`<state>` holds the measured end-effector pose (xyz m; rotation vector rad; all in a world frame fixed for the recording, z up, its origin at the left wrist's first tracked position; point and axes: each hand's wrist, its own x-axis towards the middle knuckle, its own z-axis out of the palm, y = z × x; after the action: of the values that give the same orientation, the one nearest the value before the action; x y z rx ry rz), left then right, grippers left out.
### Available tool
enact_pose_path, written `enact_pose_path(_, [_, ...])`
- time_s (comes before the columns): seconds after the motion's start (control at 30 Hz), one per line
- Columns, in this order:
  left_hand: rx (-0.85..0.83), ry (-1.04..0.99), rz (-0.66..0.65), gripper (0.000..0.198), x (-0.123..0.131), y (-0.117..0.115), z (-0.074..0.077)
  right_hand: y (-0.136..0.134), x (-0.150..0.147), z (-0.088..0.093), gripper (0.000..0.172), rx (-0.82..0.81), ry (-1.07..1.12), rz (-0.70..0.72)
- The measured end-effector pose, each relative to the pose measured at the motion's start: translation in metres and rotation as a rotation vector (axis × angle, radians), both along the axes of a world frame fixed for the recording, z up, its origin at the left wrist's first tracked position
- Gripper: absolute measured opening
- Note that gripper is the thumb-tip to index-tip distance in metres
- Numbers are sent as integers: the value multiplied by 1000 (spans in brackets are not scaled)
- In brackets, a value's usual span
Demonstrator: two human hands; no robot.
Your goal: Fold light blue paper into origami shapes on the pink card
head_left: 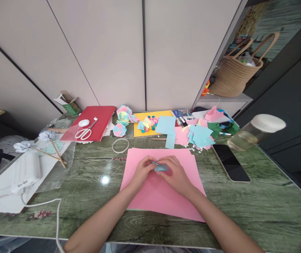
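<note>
We see the left hand (143, 172) and the right hand (176, 174) with their fingertips closed on a small blue paper piece (161, 168), pinched between them above the pink sheets (163, 200); these sheets lie midway along the near edge of the worktop (87, 186); toward its right edge we find a phone (231, 163); near its far left corner, white scissors (89, 128) rest on a red folder (100, 121).
</note>
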<state>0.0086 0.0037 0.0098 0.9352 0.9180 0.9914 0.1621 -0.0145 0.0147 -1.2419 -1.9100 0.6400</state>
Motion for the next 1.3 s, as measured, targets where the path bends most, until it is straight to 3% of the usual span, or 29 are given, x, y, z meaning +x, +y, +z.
enact_pose_path(0.3, [88,31,-30,18,-3,0,3,4,6,0,13,-187,237,-37])
enact_pose_path(0.57, [243,247,81,18,1,1,2,8,8,-6,21,-263,316,-88])
enact_pose_path(0.7, [166,220,105,27,-2,1,1,9,7,-9,21,-269,283,-69])
enact_pose_path(0.83, [84,127,108,30,-5,3,-4,9,7,-8,9,-224,333,-93])
enact_pose_path(0.93, [36,88,110,34,-6,5,-6,8,8,-3,20,-170,344,-44])
enact_pose_path(1.07, [8,75,101,33,-6,5,-5,6,10,4,18,-133,285,52])
enact_pose_path(1.3, [-55,41,105,34,-7,7,-5,3,11,9,21,-155,322,98])
